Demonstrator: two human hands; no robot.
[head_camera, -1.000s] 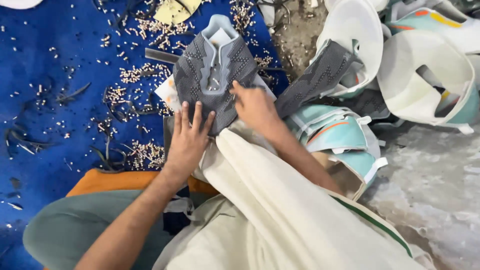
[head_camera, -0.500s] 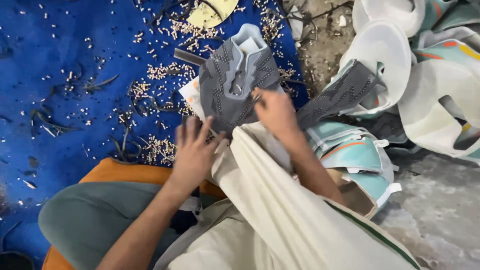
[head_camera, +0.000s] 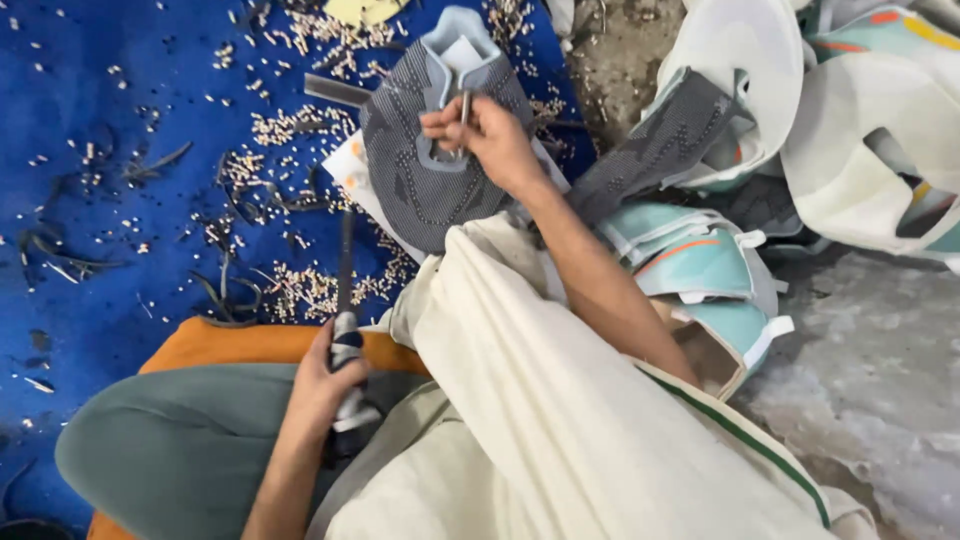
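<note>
A grey knitted shoe upper (head_camera: 420, 170) with pale blue trim lies flat on a white sheet over the blue mat (head_camera: 110, 200). My right hand (head_camera: 490, 140) rests on the upper near its tongue and pinches a small thin metal punch upright against it. My left hand (head_camera: 325, 385) is pulled back by my knee and grips the taped handle of a long dark tool (head_camera: 345, 300) that points away from me toward the upper.
Small pale punched-out bits and dark strips litter the blue mat. An orange cushion (head_camera: 240, 345) lies under my leg. A pile of teal and white shoe uppers (head_camera: 720, 270) sits at right, with another grey upper (head_camera: 650, 150) on it. Bare concrete floor (head_camera: 870, 400) at lower right.
My left hand left the grey upper, drew back toward my knee and took hold of the long dark tool. My right hand stayed on the upper with the small punch.
</note>
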